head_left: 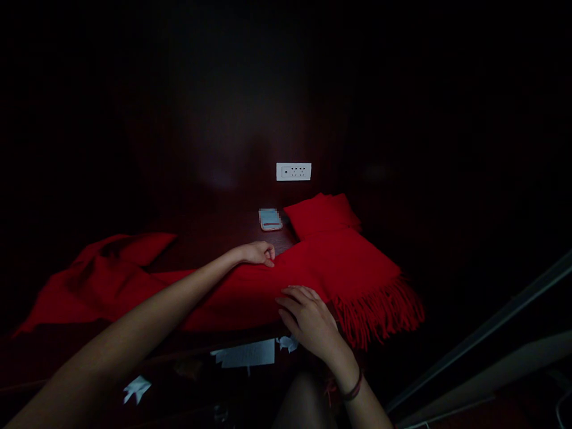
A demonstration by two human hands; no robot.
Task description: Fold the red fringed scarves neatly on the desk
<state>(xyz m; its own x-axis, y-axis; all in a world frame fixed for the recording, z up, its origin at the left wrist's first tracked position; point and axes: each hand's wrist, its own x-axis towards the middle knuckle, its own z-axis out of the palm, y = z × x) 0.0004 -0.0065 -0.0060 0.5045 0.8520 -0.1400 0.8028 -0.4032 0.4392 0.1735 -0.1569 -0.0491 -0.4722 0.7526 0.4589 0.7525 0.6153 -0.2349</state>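
A long red scarf point(250, 286) with a fringed end point(379, 310) lies spread across a dark wooden table point(210, 229). My left hand point(258, 252) reaches far forward, its fingers curled down on the scarf's far edge. My right hand point(308, 319) rests near the table's front edge on the scarf, fingers bent and pressing the cloth close to the fringe. A dark band circles my right wrist. A second folded red cloth point(319, 214) sits behind the scarf.
A small pale box point(270, 219) lies on the table near the wall. A white wall socket point(294, 171) is above it. White paper scraps point(248, 353) lie on the dark floor below. A pale rail point(482, 333) runs along the right.
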